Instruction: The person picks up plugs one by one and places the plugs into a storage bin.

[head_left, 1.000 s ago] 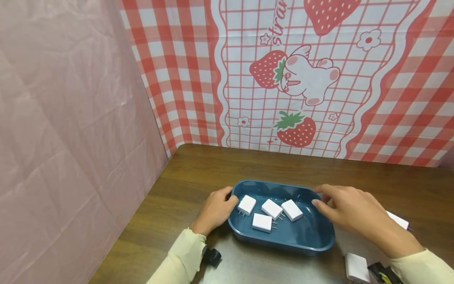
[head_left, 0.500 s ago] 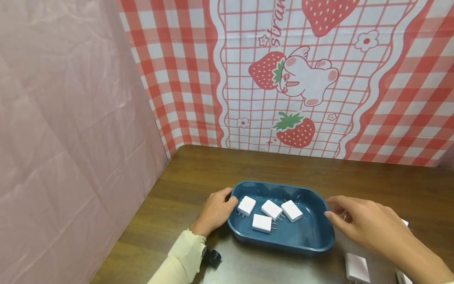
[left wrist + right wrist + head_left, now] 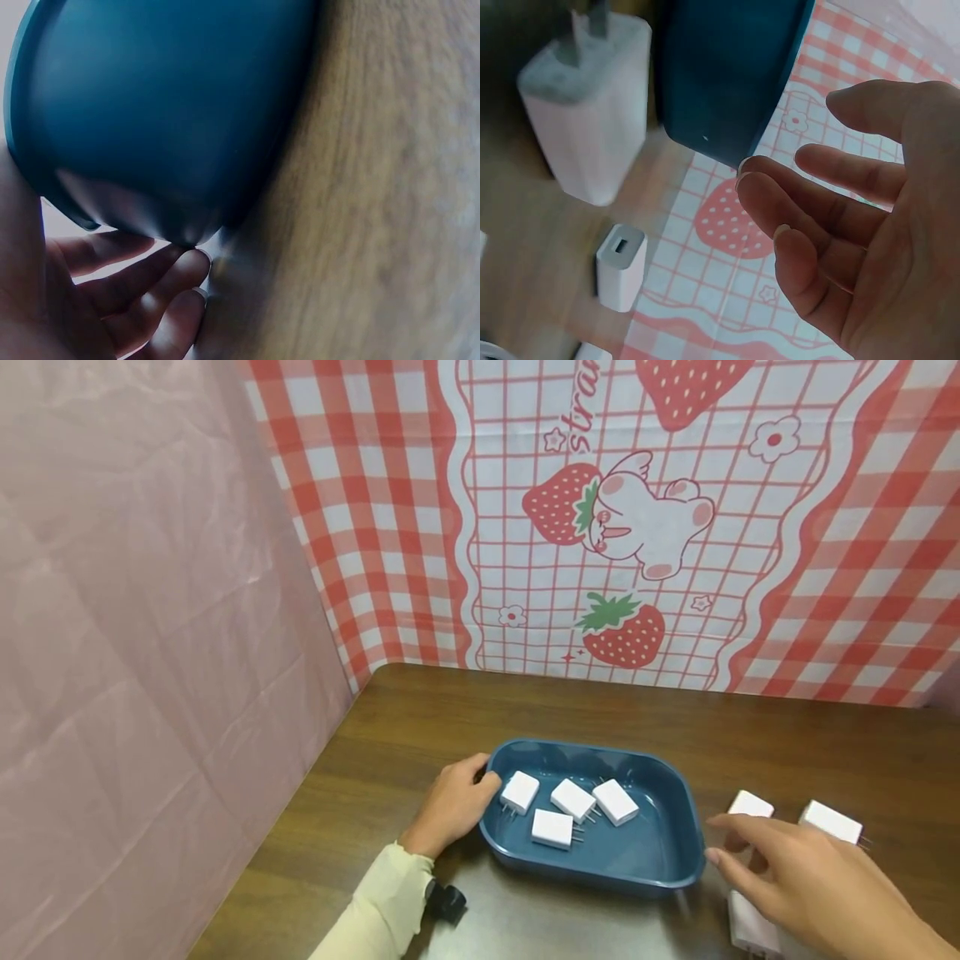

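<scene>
A dark blue tray with rounded corners sits on the table, holding several white USB chargers, prongs showing. My left hand grips its left end, thumb at the rim; in the left wrist view its fingers bend against the outer wall. Just off the tray's right end is my right hand, fingers loosely bent around nothing. Beneath and around it lie more chargers: one behind the fingertips, another farther right, and a third partly hidden under the hand. A large upright charger fills the right wrist view's upper left.
The brown wooden table meets a red-and-white strawberry cloth at the back. Pinkish fabric hangs along the left side. A black strap piece sits at the left wrist.
My right hand has drawn back from over the tray's right rim, moving right and toward me, uncovering chargers behind it. The left hand and the tray stay in place.
</scene>
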The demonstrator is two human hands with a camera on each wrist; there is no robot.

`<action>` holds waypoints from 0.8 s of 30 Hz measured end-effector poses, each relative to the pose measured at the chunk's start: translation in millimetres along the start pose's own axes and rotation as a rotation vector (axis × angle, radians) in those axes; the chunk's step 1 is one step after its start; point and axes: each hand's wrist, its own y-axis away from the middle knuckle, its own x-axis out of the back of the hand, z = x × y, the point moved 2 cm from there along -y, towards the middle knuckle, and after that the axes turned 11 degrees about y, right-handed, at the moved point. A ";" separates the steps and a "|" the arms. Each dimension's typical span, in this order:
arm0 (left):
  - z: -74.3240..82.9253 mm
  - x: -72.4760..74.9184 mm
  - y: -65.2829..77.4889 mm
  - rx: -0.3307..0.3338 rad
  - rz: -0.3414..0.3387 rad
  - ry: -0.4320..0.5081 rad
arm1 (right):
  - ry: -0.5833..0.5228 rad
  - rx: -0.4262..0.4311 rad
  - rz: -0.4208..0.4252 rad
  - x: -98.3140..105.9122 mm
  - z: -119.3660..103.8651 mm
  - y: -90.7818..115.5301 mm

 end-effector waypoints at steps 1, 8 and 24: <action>-0.2 -0.1 0.0 0.001 0.001 0.000 | -0.005 -0.005 -0.014 -1.6 0.5 1.6; -1.4 -1.3 -0.2 0.011 -0.004 0.001 | -0.041 -0.044 -0.089 -15.1 -0.9 12.7; -0.6 -0.3 -0.4 0.002 0.000 0.016 | 0.019 -0.051 -0.160 -34.3 -17.2 38.4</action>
